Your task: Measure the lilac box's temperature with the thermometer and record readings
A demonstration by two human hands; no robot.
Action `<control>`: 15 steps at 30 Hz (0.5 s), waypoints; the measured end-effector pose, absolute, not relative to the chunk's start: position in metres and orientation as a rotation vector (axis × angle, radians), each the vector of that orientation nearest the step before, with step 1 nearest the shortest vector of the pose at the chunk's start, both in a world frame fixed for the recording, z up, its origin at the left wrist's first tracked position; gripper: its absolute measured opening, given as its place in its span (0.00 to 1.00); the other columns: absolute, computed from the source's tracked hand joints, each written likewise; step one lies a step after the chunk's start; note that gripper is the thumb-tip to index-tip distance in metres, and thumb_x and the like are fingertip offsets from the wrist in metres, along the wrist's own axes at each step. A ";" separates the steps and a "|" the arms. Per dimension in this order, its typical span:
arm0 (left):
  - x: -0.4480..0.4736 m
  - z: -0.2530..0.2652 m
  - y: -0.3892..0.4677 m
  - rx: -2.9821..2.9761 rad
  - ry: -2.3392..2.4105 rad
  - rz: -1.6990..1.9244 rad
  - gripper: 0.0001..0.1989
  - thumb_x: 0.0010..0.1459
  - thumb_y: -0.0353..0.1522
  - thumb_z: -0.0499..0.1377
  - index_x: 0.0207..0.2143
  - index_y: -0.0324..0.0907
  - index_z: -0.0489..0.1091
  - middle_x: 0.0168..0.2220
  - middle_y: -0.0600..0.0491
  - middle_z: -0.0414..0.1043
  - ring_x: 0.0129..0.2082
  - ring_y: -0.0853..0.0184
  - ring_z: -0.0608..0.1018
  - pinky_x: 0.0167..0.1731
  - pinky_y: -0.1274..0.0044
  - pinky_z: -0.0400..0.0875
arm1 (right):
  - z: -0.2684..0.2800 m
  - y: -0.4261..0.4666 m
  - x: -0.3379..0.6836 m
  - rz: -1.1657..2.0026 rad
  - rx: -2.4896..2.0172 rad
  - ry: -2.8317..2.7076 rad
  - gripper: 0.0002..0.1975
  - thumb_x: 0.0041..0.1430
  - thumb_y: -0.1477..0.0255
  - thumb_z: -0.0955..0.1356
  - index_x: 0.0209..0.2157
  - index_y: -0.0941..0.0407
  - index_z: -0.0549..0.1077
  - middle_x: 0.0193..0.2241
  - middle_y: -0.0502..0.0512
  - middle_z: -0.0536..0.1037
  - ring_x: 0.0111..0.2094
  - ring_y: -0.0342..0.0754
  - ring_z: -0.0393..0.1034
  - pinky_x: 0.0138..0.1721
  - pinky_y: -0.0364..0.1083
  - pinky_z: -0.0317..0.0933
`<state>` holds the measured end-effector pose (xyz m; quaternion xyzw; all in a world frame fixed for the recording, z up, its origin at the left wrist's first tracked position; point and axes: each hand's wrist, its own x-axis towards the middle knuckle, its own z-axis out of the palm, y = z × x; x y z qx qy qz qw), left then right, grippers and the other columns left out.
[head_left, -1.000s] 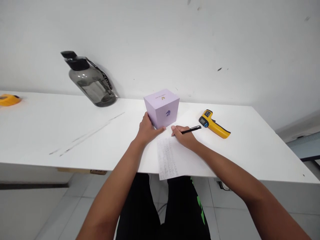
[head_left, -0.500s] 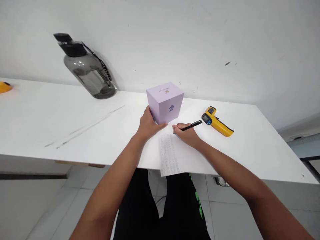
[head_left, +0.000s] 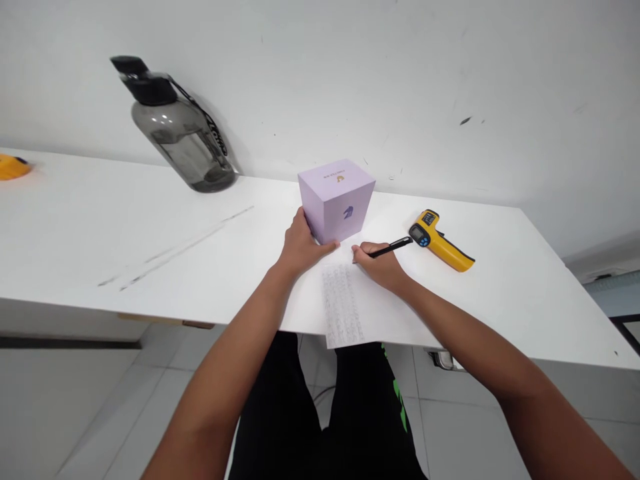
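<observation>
My right hand (head_left: pixel 379 265) is closed around a black pen (head_left: pixel 391 248), its tip down at the upper part of a sheet of paper (head_left: pixel 345 307). Rows of small handwriting fill the sheet's left side, and its lower edge hangs over the table's front. My left hand (head_left: pixel 303 245) grips the near left corner of a lilac box (head_left: pixel 336 200), thumb along the bottom front edge and fingers against the left side, partly hidden. The box stands on the table just beyond the paper, with a gold mark on top and a blue emblem in front.
To the right lies a yellow and black infrared thermometer (head_left: pixel 443 243). A grey transparent water bottle (head_left: pixel 183 137) with a black lid stands at the back left against the wall. Another yellow object (head_left: pixel 13 167) is cut off at the far left of the white table (head_left: pixel 165 247).
The view has shifted slightly, so everything sits a little further right and higher. My left hand stays at the box; my right hand keeps the pen at the paper.
</observation>
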<state>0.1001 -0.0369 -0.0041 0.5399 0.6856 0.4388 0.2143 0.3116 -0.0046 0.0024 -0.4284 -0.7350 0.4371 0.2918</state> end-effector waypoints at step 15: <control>0.098 -0.011 -0.034 1.509 1.882 1.260 0.47 0.41 0.43 0.77 0.60 0.49 0.59 0.55 0.44 0.72 0.53 0.48 0.77 0.47 0.56 0.77 | 0.000 -0.004 0.314 1.156 -1.128 -1.964 0.22 0.62 0.55 0.68 0.19 0.52 0.66 0.20 0.51 0.70 0.30 0.48 0.65 0.33 0.48 0.60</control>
